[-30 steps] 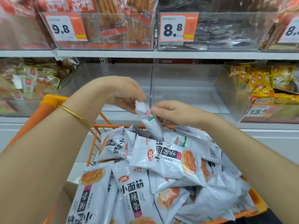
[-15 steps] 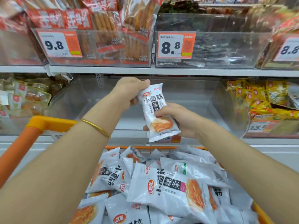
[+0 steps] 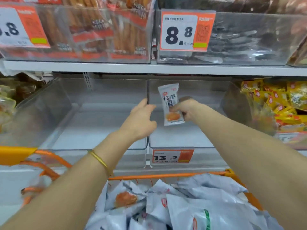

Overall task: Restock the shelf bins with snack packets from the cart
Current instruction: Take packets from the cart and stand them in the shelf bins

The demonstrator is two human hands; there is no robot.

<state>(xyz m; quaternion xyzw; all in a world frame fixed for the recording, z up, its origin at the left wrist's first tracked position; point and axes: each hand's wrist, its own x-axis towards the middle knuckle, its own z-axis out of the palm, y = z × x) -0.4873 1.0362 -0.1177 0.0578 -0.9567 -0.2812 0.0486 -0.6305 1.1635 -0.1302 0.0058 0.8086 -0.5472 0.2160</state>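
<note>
view: head camera, facing the shelf across the cart.
right hand [image 3: 184, 111]: clenched on the lower half of the snack packet [image 3: 169, 98], thumb on the printed front, other fingers behind it.
snack packet: white, with black characters and an orange food picture on the front; upright with a slight tilt, held in the air inside the right bin [image 3: 207, 136], clear of its floor.
left hand [image 3: 141, 119]: released, grasping nothing; fingers stretched forward just left of the snack packet, index finger up by the wall between the 2 bins; contact with that wall impossible to tell.
right bin: clear plastic, on the lower shelf, with an orange price tag [image 3: 172, 156] reading 13.5 on its front.
left bin [image 3: 66, 117]: clear plastic, side by side with the right bin.
cart [image 3: 166, 176]: orange wire rim low in the frame, in front of the bins; heap of white packets [image 3: 199, 201] inside, 1 showing an orange picture.
bracelet [image 3: 99, 161]: thin gold band on the left wrist.
yellow packets [image 3: 274, 103]: piled in the next bin to the right.
upper shelf [image 3: 149, 68]: white board above the 2 bins, carrying a clear bin of red-labelled stick snacks [image 3: 99, 30] on the left and, on the right, a clear bin of dark packets [image 3: 240, 42] with a tag [image 3: 186, 30] reading 8.8.
</note>
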